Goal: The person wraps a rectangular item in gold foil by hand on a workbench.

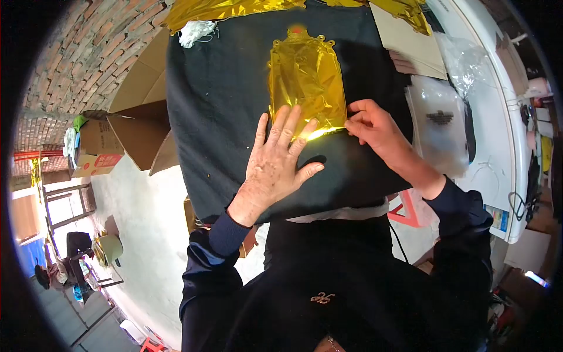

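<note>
Black cloth-covered table (223, 117), seen from above. Gold foil balloon (308, 76), deflated and flat, lies near the table's middle, its neck pointing away from the person.

Left hand (275, 164): open, palm down, fingers spread. The fingertips press on the balloon's near edge and the heel of the hand rests on the cloth. It grips nothing.

Right hand (375, 129): fingers drawn together, pinching the balloon's near right corner. A bright glare sits on the foil between the two hands.

Around:
- heap of crumpled gold foil (223, 9) along the far edge of the table, apart from the balloon
- wad of white string (196, 30) just beside that heap, on the cloth
- cardboard sheet (410, 41) at the far right corner
- clear plastic packets (440, 117) just right of the right hand, overhanging the table edge. One shows a dark patch; contents can't be made out.

Nothing lies across the balloon except the hands.

Containers: open cardboard box (132, 132) on the floor left of the table, flaps up, inside not visible. A smaller red-printed box (94, 161) sits beside it. Brick wall (76, 58) behind.
</note>
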`<state>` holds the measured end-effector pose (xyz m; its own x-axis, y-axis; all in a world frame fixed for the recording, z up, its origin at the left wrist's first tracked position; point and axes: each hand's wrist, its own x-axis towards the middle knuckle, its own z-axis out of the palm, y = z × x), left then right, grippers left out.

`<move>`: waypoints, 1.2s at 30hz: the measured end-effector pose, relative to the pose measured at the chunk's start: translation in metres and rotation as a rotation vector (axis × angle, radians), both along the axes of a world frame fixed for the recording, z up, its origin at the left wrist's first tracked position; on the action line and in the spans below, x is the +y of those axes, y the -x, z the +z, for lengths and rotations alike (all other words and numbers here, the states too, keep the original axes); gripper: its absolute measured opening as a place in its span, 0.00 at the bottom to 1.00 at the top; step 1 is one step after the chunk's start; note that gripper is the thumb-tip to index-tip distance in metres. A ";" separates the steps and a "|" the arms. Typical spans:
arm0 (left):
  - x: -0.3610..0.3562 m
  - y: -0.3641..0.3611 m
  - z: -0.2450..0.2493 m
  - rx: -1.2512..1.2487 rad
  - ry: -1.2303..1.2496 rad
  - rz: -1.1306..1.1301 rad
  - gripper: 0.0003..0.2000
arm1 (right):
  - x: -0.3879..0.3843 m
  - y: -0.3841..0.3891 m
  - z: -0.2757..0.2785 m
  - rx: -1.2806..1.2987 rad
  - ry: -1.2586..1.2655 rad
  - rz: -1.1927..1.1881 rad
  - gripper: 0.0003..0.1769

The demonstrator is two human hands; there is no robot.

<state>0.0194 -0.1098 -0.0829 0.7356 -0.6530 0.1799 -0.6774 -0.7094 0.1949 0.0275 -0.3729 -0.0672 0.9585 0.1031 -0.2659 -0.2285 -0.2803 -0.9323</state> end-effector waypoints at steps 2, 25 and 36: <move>0.000 0.000 0.000 -0.005 0.001 0.001 0.40 | 0.005 0.005 -0.002 -0.047 0.050 -0.015 0.23; 0.000 0.000 -0.003 -0.004 0.046 0.011 0.35 | 0.044 0.011 0.002 -0.953 0.980 0.202 0.31; 0.004 -0.002 0.002 0.036 0.184 0.041 0.37 | 0.034 0.008 -0.017 -0.790 0.947 0.444 0.43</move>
